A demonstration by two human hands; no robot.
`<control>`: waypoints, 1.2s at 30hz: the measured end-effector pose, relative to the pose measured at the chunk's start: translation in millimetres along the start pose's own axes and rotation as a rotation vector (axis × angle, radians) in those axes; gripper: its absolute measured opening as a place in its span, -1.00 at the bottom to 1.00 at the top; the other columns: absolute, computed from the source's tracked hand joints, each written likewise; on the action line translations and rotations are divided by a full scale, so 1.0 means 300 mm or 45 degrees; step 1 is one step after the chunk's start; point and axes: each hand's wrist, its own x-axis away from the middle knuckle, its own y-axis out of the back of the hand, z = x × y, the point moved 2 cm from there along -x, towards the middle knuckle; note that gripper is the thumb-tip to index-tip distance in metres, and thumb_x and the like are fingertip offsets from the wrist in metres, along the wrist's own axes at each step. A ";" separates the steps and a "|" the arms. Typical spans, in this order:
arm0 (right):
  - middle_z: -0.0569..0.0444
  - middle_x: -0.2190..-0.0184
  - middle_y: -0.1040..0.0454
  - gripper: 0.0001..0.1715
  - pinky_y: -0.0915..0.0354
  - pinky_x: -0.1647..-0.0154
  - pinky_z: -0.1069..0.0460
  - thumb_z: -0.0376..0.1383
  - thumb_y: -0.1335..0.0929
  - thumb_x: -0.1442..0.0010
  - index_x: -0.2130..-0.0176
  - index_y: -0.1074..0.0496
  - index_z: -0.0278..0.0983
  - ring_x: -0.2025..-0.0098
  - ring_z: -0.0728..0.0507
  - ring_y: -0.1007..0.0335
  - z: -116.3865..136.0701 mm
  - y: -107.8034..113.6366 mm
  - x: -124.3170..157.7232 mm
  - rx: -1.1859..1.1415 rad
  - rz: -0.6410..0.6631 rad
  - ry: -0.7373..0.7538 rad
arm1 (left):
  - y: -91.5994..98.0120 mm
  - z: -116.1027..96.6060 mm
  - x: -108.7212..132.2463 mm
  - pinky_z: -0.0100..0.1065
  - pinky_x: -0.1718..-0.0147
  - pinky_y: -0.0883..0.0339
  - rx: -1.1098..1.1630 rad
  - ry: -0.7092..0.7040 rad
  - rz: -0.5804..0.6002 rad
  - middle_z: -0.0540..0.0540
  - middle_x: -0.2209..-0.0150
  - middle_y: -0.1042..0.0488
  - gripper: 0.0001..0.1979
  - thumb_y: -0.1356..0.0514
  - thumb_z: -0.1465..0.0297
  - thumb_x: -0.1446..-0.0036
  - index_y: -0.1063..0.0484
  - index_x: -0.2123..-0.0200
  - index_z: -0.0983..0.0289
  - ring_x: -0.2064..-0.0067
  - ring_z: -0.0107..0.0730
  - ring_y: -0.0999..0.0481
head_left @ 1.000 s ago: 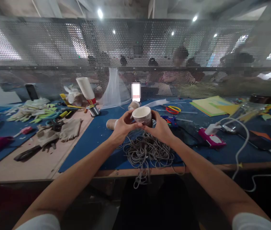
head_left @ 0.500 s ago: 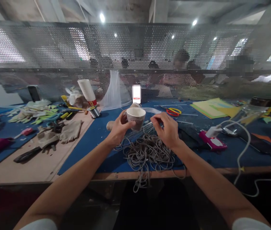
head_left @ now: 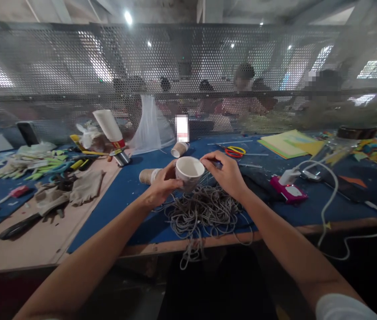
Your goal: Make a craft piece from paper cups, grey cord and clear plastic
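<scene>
My left hand (head_left: 163,186) grips a paper cup (head_left: 190,171) by its side. The cup has a white inside and a greyish outer wall, and its mouth tilts toward me. My right hand (head_left: 225,172) has thumb and fingertips pinched together at the right of the cup's rim. Whatever it pinches is too small to make out. Below the cup lies a tangled heap of grey cord (head_left: 201,213), partly hanging over the table's front edge. Two brownish wrapped cups lie on their sides, one cup (head_left: 147,176) left of my left hand and another cup (head_left: 178,150) behind.
Scissors (head_left: 235,152) lie behind my right hand. A stack of paper cups (head_left: 107,125) leans at the left beside gloves (head_left: 86,187) and a black-handled tool (head_left: 20,226). On the right are a magenta power box (head_left: 288,191), white cable (head_left: 335,178) and coloured sheets (head_left: 290,143). Perforated metal screen (head_left: 208,58) behind.
My right hand has moved in to the cup's rim. The cup is slightly lower, its mouth turned more toward me. The view has shifted right, uncovering the two lying cups.
</scene>
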 end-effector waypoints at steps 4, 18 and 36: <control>0.03 0.24 -0.61 -0.74 -0.42 0.08 -0.05 -0.11 -0.34 -0.36 0.20 -0.54 -0.22 0.19 -0.15 -0.52 -0.003 -0.002 -0.001 -0.002 -0.001 -0.034 | -0.004 0.004 0.000 -0.20 0.04 -0.44 -0.026 0.001 0.015 0.21 -0.07 -0.55 -0.27 -0.46 0.27 0.13 -0.45 -0.18 0.20 -0.08 0.02 -0.52; 0.00 0.19 -0.59 -0.71 -0.43 0.05 -0.06 -0.09 -0.43 -0.27 0.14 -0.50 -0.25 0.15 -0.14 -0.51 -0.028 0.001 -0.014 -0.305 0.172 -0.160 | 0.018 0.010 0.004 -0.16 0.01 -0.43 -0.004 0.011 0.030 0.24 -0.05 -0.56 -0.28 -0.43 0.25 0.10 -0.45 -0.18 0.24 -0.09 0.07 -0.51; 0.06 0.26 -0.51 -0.78 -0.36 0.12 -0.03 -0.11 -0.41 -0.34 0.24 -0.52 -0.20 0.18 -0.11 -0.43 0.009 0.014 -0.011 -0.170 -0.027 0.089 | 0.009 0.013 0.004 -0.11 -0.10 -0.35 0.078 -0.021 0.021 0.24 -0.02 -0.57 -0.28 -0.42 0.30 0.09 -0.46 -0.20 0.30 -0.13 0.09 -0.48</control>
